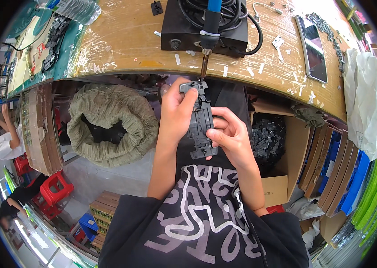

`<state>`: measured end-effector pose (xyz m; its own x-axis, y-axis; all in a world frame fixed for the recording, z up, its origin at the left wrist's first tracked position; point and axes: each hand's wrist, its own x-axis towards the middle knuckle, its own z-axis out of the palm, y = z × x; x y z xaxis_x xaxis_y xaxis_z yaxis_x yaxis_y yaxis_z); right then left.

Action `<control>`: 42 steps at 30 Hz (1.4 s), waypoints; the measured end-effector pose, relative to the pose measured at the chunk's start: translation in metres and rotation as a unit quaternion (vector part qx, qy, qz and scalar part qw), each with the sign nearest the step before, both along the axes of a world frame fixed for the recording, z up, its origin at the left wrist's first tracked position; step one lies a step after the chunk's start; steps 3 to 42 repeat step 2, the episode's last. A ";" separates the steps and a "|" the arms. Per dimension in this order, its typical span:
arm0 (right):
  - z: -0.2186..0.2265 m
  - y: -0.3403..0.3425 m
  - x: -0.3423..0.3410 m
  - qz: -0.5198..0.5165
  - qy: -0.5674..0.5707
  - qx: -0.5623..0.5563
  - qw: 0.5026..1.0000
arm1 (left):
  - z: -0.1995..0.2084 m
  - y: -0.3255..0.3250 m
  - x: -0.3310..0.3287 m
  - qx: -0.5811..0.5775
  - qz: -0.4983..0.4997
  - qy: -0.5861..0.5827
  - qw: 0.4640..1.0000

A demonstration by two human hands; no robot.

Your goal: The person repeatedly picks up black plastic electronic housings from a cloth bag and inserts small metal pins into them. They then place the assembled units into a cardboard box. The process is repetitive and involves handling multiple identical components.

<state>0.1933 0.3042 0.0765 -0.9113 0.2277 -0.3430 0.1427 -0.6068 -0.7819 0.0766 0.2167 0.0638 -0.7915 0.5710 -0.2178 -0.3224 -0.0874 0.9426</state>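
Note:
A long dark grey plastic housing [200,120] with clips and cut-outs is held upright over my lap, just off the table's front edge. My left hand [177,109] grips its upper left side, thumb pressed on the face near the top. Lower down, my right hand [232,134] pinches the right edge between thumb and fingers. Above the part, a soldering iron [210,33] with a blue and black handle points down toward me. Its metal tip meets or nearly meets the housing's top end; I cannot tell whether they touch.
Behind the iron sits a black box [179,27] with coiled cable. A phone [312,49], a white bag [369,98] and small scraps lie on the wooden table [121,44]. Below stand an open cloth sack [112,94] and a carton [298,147] of small dark parts. Other people are at left.

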 end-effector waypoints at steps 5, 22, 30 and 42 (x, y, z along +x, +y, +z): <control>0.002 0.000 0.002 0.001 0.000 0.001 1.000 | 0.001 0.000 -0.001 0.001 -0.003 0.008 1.000; 0.002 0.000 0.002 0.001 0.000 0.001 1.000 | 0.001 0.000 -0.001 0.001 -0.003 0.008 1.000; 0.002 0.000 0.002 0.001 0.000 0.001 1.000 | 0.001 0.000 -0.001 0.001 -0.003 0.008 1.000; 0.002 0.000 0.002 0.001 0.000 0.001 1.000 | 0.001 0.000 -0.001 0.001 -0.003 0.008 1.000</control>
